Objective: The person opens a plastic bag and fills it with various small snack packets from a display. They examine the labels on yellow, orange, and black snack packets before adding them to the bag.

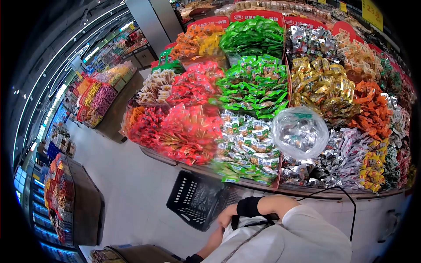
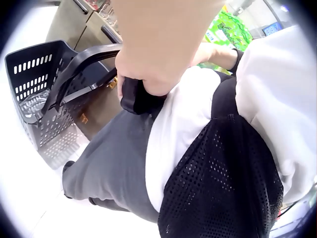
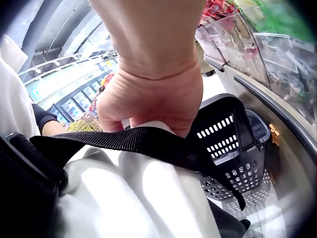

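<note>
In the left wrist view my left hand (image 2: 148, 69) is at waist height, its fingers curled round a black piece (image 2: 134, 96). The black basket's handle (image 2: 81, 59) runs up beside it and disappears behind it. Close behind is my right hand (image 2: 202, 53), partly covered. The right wrist view shows my right hand (image 3: 153, 101) with bent fingers; a black strap (image 3: 133, 141) crosses in front of the fingertips, and what they hold is hidden. The black basket (image 1: 193, 197), with clear packaging inside, hangs beside my hands.
Sloping bins hold red packets (image 1: 188, 131), green packets (image 1: 252, 37) and silver packets (image 1: 342, 149). A clear plastic bag (image 1: 300, 131) lies on the bins in front. Other display stands (image 1: 85, 206) rise from the pale floor (image 1: 127, 175) on the left.
</note>
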{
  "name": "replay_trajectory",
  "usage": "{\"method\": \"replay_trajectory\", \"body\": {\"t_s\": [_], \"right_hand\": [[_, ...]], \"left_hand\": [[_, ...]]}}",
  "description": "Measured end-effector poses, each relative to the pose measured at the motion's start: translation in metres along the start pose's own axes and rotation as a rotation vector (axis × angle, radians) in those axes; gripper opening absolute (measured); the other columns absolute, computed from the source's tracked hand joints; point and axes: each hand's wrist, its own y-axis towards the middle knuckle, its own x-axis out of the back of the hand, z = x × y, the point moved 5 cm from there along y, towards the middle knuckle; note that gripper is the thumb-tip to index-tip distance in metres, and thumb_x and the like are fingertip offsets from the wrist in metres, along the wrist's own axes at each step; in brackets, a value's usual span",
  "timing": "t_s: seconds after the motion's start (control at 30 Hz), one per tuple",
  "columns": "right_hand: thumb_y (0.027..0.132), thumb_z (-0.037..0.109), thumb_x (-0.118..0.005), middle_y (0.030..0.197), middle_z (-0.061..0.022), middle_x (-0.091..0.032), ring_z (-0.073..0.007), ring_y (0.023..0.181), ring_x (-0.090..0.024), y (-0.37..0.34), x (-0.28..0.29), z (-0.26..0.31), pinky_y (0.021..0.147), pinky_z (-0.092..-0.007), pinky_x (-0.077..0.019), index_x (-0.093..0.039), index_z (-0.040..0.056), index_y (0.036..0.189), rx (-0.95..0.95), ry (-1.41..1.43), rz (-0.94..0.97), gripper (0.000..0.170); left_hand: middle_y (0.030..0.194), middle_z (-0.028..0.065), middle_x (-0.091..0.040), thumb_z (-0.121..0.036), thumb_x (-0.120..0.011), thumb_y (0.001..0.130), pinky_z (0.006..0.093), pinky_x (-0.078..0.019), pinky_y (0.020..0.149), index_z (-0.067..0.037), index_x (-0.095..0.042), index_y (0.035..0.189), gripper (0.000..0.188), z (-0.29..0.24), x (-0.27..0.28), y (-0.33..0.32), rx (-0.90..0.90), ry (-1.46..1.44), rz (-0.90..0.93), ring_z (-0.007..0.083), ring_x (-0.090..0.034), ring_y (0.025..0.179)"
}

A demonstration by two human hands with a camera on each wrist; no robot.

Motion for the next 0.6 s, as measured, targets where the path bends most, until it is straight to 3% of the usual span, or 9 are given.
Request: {"method": "replay_trajectory", "body": {"t_s": [0.13, 0.23, 0.33, 0.4, 0.47, 0.53, 0.6], "right_hand": [[0.065, 0.016, -0.051, 0.080, -0.0167, -0.062, -0.0269, 0.071, -0.057, 0.011, -0.006, -0.016, 0.065, -0.0374, -0.0424, -0.062, -0.0018, 0.086, 0.166, 0.151, -0.134, 0.029], [0.066, 0.016, -0.051, 0.070, -0.0135, -0.060, -0.0223, 0.062, -0.053, 0.006, 0.001, -0.014, 0.061, -0.0359, -0.0412, -0.060, -0.0020, 0.079, 0.124, 0.100, -0.059, 0.024], [0.066, 0.016, -0.051, 0.065, -0.0111, -0.058, -0.0193, 0.057, -0.049, -0.005, 0.006, -0.006, 0.057, -0.0354, -0.0398, -0.059, -0.0020, 0.074, 0.099, 0.125, -0.069, 0.021], [0.066, 0.017, -0.051, 0.065, -0.0113, -0.058, -0.0197, 0.058, -0.049, -0.005, 0.006, -0.008, 0.057, -0.0361, -0.0398, -0.059, -0.0017, 0.075, 0.087, 0.100, -0.076, 0.022], [0.065, 0.017, -0.052, 0.065, -0.0115, -0.059, -0.0206, 0.058, -0.050, -0.003, 0.006, -0.008, 0.056, -0.0367, -0.0399, -0.059, -0.0016, 0.075, 0.090, 0.101, -0.090, 0.023], [0.061, 0.018, -0.054, 0.065, -0.0119, -0.060, -0.0218, 0.059, -0.052, -0.004, 0.006, -0.007, 0.055, -0.0373, -0.0401, -0.060, -0.0018, 0.075, 0.108, 0.129, -0.111, 0.025], [0.061, 0.018, -0.053, 0.067, -0.0128, -0.060, -0.0223, 0.060, -0.053, 0.000, 0.004, -0.009, 0.056, -0.0376, -0.0405, -0.060, -0.0017, 0.076, 0.119, 0.075, -0.100, 0.025]], "left_hand": [[0.095, 0.0293, -0.053, -0.021, -0.041, 0.085, 0.0476, -0.0410, 0.072, 0.000, -0.037, 0.113, 0.035, 0.002, -0.005, 0.013, 0.084, 0.031, 0.061, 0.0430, -0.051, 0.090], [0.097, 0.0266, -0.054, -0.021, -0.040, 0.085, 0.0433, -0.0424, 0.076, 0.003, -0.034, 0.117, 0.040, -0.039, 0.022, -0.009, 0.041, -0.077, -0.011, 0.0396, -0.053, 0.093], [0.120, 0.0206, -0.045, -0.019, -0.043, 0.083, 0.0359, -0.0356, 0.091, 0.004, -0.024, 0.128, 0.054, -0.018, 0.013, -0.015, -0.225, -0.214, 0.055, 0.0295, -0.043, 0.113], [0.132, 0.0141, -0.031, -0.014, -0.047, 0.081, 0.0331, -0.0245, 0.099, 0.002, -0.017, 0.133, 0.062, 0.028, -0.020, -0.010, -0.073, -0.827, 0.243, 0.0227, -0.028, 0.123], [0.140, 0.0090, -0.019, -0.010, -0.049, 0.080, 0.0315, -0.0159, 0.103, 0.000, -0.012, 0.136, 0.067, 0.030, -0.020, -0.014, 0.009, -1.194, 0.421, 0.0182, -0.016, 0.129], [0.143, 0.0053, -0.009, -0.008, -0.050, 0.078, 0.0311, -0.0098, 0.105, -0.003, -0.010, 0.137, 0.071, -0.018, 0.014, -0.035, 0.004, -1.315, 0.593, 0.0160, -0.007, 0.131], [0.140, 0.0069, -0.019, -0.007, -0.049, 0.078, 0.0306, -0.0141, 0.104, -0.002, -0.016, 0.136, 0.067, -0.014, 0.015, -0.036, -0.077, -1.205, 0.545, 0.0165, -0.017, 0.129]]}}
